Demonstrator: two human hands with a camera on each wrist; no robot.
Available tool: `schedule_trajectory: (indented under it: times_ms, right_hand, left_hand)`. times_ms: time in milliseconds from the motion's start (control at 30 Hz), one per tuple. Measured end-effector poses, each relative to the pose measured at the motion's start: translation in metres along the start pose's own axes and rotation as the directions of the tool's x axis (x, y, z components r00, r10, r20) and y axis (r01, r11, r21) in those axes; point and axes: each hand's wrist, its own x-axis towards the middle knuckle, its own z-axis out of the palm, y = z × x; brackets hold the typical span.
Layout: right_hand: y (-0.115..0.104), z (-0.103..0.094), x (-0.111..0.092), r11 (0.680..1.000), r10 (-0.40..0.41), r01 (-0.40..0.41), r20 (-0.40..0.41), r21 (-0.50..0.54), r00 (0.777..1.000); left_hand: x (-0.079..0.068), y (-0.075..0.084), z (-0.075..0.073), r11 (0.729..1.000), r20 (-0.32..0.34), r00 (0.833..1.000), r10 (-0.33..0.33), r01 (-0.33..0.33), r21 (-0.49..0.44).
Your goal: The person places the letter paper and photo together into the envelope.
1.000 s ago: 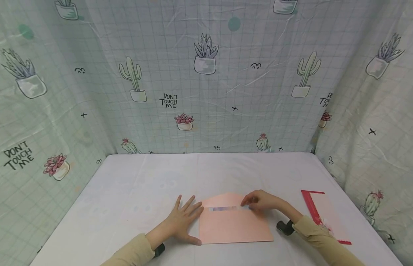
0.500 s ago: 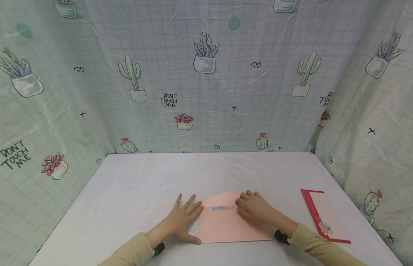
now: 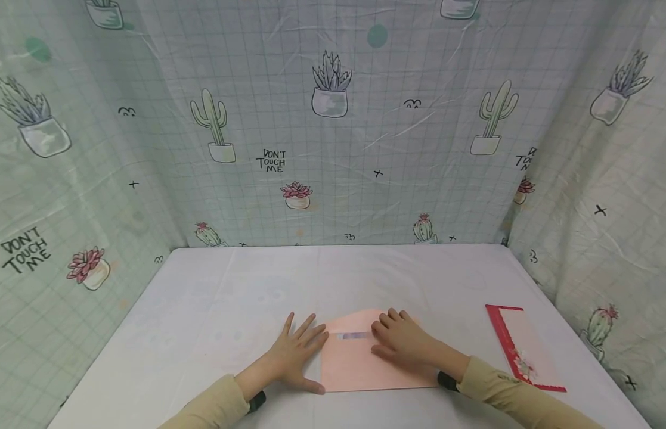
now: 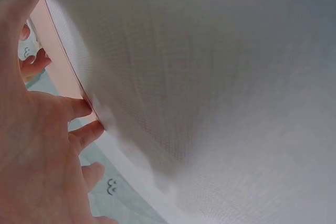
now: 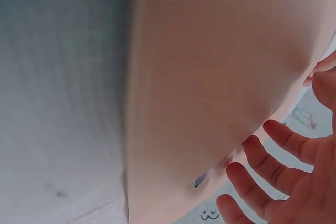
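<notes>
A pink paper envelope (image 3: 359, 370) lies flat on the white table, its pointed flap toward the far side. Across its upper part runs a narrow, shiny silvery-purple strip (image 3: 353, 336). My left hand (image 3: 296, 360) is spread flat, with fingertips and thumb at the envelope's left edge. Over the right half rests my right hand (image 3: 408, 342), fingers slightly bent and covering the strip's right end. In the right wrist view, these fingers (image 5: 252, 156) are apart, with tips close along the envelope (image 5: 220, 66) near the strip (image 5: 207, 177); nothing shows gripped.
A pale pink card (image 3: 539, 351) with a red scalloped border and small flowers lies to the right. Black wrist devices (image 3: 448, 381) sit under both wrists. A cactus-print curtain (image 3: 333, 161) hangs behind the table and along both sides.
My right hand has slid left along the strip, covering more of its right end. The left hand stays in place, and the envelope keeps its position.
</notes>
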Motion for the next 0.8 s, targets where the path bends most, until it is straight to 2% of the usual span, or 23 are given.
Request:
schedule_trajectory:
  times_ms: [400,667,800]
  right_hand:
    - [-0.0026,-0.0052,0.0022,0.999,0.003,-0.008,0.099,0.052,0.995]
    - [-0.0035,-0.0047,0.0002,0.998,-0.024,0.019,0.08,0.061,0.996]
    - [-0.0036,-0.0038,-0.0005,0.998,-0.016,0.01,0.097,0.063,0.995]
  left_hand:
    - [0.0011,0.0002,0.0014,1.0,0.009,1.0,-0.016,0.015,0.012]
    - [0.0011,0.0001,-0.0001,1.0,0.0,1.0,-0.019,0.019,0.021]
    - [0.0014,0.0001,0.0013,1.0,0.0,1.0,-0.021,0.021,0.02]
